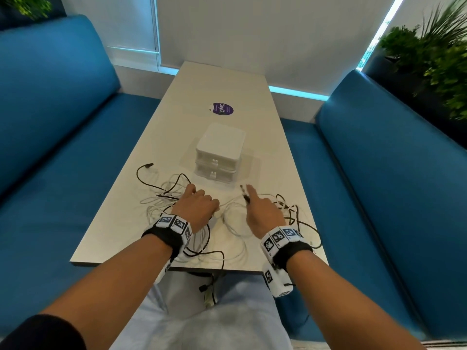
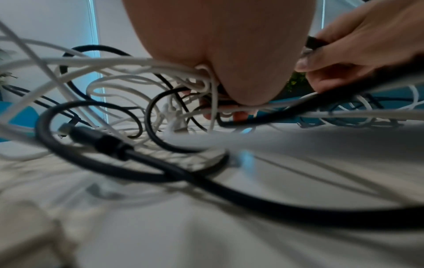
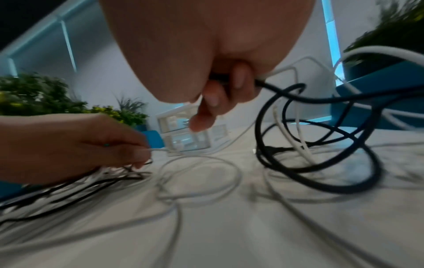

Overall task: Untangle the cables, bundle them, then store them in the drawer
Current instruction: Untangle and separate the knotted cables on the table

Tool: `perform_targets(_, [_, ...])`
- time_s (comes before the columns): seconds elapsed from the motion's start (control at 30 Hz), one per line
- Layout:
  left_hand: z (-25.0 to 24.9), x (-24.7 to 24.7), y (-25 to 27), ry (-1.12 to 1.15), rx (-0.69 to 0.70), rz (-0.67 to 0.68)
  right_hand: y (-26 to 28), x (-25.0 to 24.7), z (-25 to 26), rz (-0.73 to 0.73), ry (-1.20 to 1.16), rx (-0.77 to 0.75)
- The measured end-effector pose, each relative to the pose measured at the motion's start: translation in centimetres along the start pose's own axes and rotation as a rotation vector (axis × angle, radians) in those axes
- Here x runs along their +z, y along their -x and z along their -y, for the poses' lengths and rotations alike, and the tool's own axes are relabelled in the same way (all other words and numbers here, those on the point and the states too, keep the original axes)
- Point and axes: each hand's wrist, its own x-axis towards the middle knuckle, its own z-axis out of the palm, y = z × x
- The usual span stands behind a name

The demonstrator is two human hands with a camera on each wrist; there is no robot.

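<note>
A tangle of black and white cables [image 1: 171, 195] sprawls over the near half of the white table [image 1: 222, 84]. My left hand [image 1: 197, 205] lies on the left of the heap, fingers curled round several white and black strands [image 2: 215, 101]; its thumb and finger pinch a white cable [image 3: 158, 149]. My right hand [image 1: 262, 210] pinches the black cable [image 3: 286, 94] near its plug [image 1: 244, 194], lifted slightly off the table. Behind the hands stands a small white drawer unit [image 1: 219, 152], both drawers closed.
Blue sofas [image 1: 63, 122] [image 1: 391, 152] flank the table. A purple round sticker [image 1: 222, 109] lies beyond the drawer unit. Some cable ends [image 1: 209, 289] hang over the near table edge onto my lap. Plants [image 1: 434, 61] stand at the far right.
</note>
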Motion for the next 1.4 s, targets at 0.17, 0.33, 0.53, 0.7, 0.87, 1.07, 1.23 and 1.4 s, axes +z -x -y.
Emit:
perform_targets(0.17, [-0.1,-0.4,0.1,0.038,0.058,-0.09,-0.5,1.8,1.9,0.148,-0.131,-0.168])
perform_targets(0.33, [0.2,-0.2,0.3,0.067,0.087,-0.128,-0.4,1.8,1.1,0.116,-0.055,-0.173])
perform_targets(0.53, [1.7,0.1,0.1,0.07,0.058,-0.181,0.4,0.3,-2.4,0.059,0.203,0.015])
perform_targets(0.7, [0.6,-0.1,-0.5,0.173,0.025,-0.181,0.0,0.2,-2.4,0.052,0.182,0.1])
perform_targets(0.87, [1.0,0.0,1.7,0.443,0.031,-0.14,0.1,0.2,-3.8,0.086,0.206,0.197])
perform_targets(1.07, [0.6,-0.3,3.2,0.392,0.113,0.029,0.1,0.7,-4.7,0.147,0.181,0.329])
perform_targets(1.23, [0.8,0.9,3.7,0.212,0.124,0.112,0.8,-0.1,-7.8,0.136,0.147,0.453])
perform_targets(1.4, [1.3,1.9,3.2,0.114,0.024,0.074,1.6,-0.4,-8.7,0.043,0.096,0.484])
